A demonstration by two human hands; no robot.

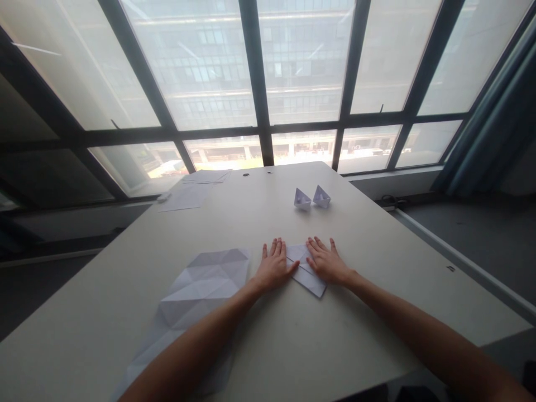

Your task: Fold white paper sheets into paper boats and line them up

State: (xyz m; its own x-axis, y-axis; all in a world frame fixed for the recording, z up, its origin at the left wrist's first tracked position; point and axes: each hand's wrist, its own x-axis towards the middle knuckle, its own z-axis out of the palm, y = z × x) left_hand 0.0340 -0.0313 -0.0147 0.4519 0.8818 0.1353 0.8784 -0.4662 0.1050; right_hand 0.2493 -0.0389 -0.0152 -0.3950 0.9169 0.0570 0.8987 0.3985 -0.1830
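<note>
Left hand [273, 270] and right hand [329, 264], fingers spread, flat on folded paper [313, 280] on table [355, 346]; several folds made, number left impossible to tell; beyond, two paper boats [321, 197], apparently finished; leftward, creased sheet [209, 283]

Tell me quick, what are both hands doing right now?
Left hand: open, palm down on the folded paper's left side.
Right hand: open, fingers spread, pressed flat on its right side.

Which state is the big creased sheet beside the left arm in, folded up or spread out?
Spread out: the creased sheet lies opened wide, its fold lines showing.
</note>
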